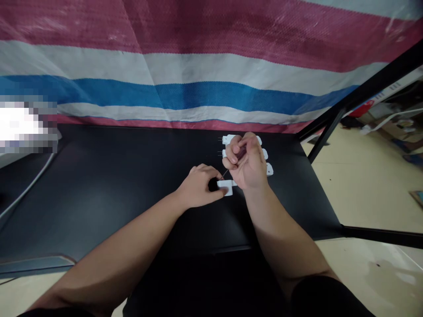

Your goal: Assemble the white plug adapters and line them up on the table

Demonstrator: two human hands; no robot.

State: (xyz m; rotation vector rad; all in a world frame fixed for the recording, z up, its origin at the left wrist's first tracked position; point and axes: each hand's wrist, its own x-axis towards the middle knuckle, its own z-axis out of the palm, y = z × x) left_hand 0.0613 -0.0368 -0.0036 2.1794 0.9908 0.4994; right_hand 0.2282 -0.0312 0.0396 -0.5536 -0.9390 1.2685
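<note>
My left hand (198,185) is closed on a small white plastic piece (227,189), thumb on the near side and fingers curled round the far side. My right hand (249,165) is raised just right of it, palm turned up and fingers curled round a tool. Only a thin dark rod (225,173) of that tool shows, slanting down to the white piece's left end; its handle is hidden in my fingers. Behind my right hand lie several similar white pieces (270,169), partly covered by it. Two have thin metal pins pointing left.
The black tabletop (109,176) ends at the right by a black metal frame (325,136). A striped red, white and blue sheet (185,94) hangs along the back. On the left, a white cable (31,185) runs down from a blurred-out bright object (23,125).
</note>
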